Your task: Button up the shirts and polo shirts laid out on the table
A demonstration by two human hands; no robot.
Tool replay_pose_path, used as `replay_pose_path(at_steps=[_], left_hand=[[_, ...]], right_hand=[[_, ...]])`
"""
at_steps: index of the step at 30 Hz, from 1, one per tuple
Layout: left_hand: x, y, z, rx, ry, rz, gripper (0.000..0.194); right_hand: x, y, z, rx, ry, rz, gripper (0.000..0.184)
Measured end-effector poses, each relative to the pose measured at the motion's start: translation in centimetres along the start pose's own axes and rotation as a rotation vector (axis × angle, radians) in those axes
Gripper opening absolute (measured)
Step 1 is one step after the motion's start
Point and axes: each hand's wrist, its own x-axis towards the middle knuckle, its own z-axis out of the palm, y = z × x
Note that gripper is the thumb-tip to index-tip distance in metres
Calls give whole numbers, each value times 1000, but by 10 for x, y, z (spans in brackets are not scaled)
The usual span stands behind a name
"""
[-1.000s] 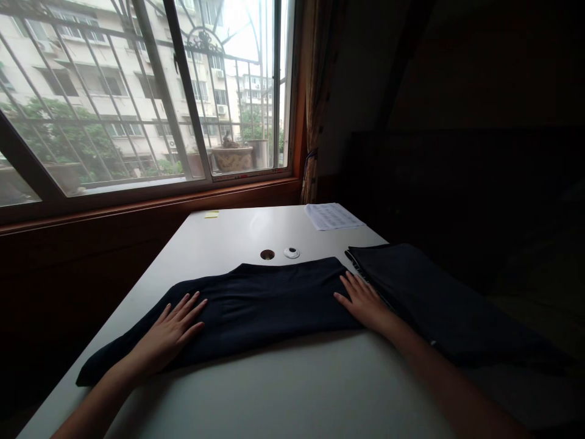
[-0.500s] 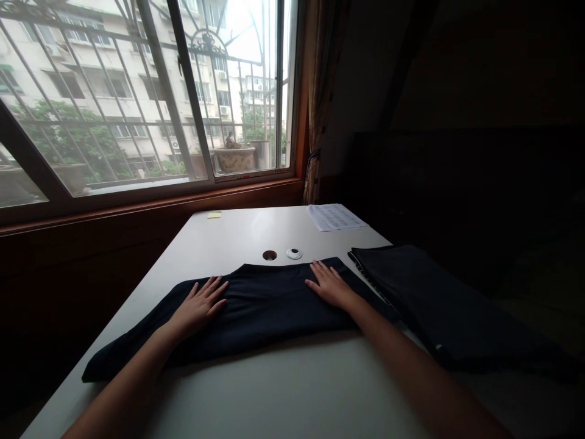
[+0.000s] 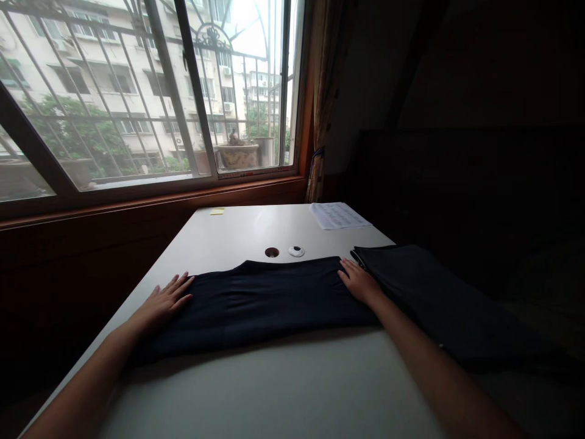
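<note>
The folded navy garment point(image 3: 274, 302) lies flat across the desk point(image 3: 256, 390), on the near side of the round hole point(image 3: 272, 252) and white cap point(image 3: 297, 251). Your hands have just moved apart, leaving its middle uncovered between them. Your left hand point(image 3: 163, 303), fingers spread, rests by its left end; your right hand point(image 3: 359, 284), fingers loosely spread, presses its right end, beside the dark folded cloth point(image 3: 425, 283). Farther back lie printed sheets point(image 3: 340, 216).

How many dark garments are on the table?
2: the navy one under the left hand and right hand, and the charcoal one at the table's right side. More may be hidden in the folds.
</note>
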Motion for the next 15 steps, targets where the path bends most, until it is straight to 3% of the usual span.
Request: replay_pose_path(at_steps=[3,7,10,15], left_hand=[[-10,0,-16,-2,56,-14,60],[-44,-6,-29,60,176,42,59],[-77,-24,-16,71,215,19,61],[-123,-50,22,-109,207,-131,65]], right_hand=[[-11,1,-5,-28,49,4,52],[-39,-2,-16,-83,97,43,49],[-53,-7,-29,-189,76,174,49],[-35,-5,-46,-150,-181,361,47]])
